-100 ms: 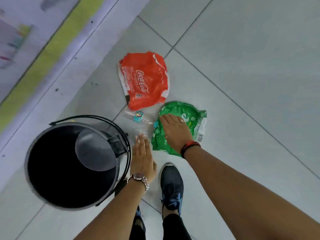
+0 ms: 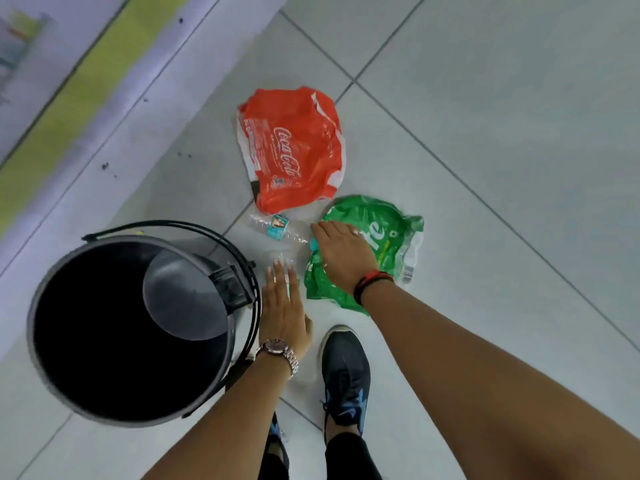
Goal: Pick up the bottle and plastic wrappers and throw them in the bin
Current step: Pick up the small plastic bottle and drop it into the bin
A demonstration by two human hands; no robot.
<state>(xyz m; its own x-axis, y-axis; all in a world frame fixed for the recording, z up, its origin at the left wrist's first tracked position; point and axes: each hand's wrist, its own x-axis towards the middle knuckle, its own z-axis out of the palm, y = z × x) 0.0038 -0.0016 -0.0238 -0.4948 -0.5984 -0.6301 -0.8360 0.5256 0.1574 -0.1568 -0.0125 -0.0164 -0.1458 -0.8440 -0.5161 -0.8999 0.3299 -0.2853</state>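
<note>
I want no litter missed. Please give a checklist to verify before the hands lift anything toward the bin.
1. Bin open, lid up: ok.
2. Right hand on the green wrapper: ok.
3. Right hand closed on it: cannot tell.
4. Left hand holding something: not ok, it is flat and open.
5. Clear bottle within reach, between both wrappers: ok.
6. Red wrapper collected: not ok, lies untouched on the floor.

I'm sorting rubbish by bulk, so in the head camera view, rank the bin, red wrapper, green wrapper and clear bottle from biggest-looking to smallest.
1. Bin, though it stands nearer the camera.
2. Red wrapper.
3. Green wrapper, partly covered by the right hand, so close to the red one.
4. Clear bottle.
</note>
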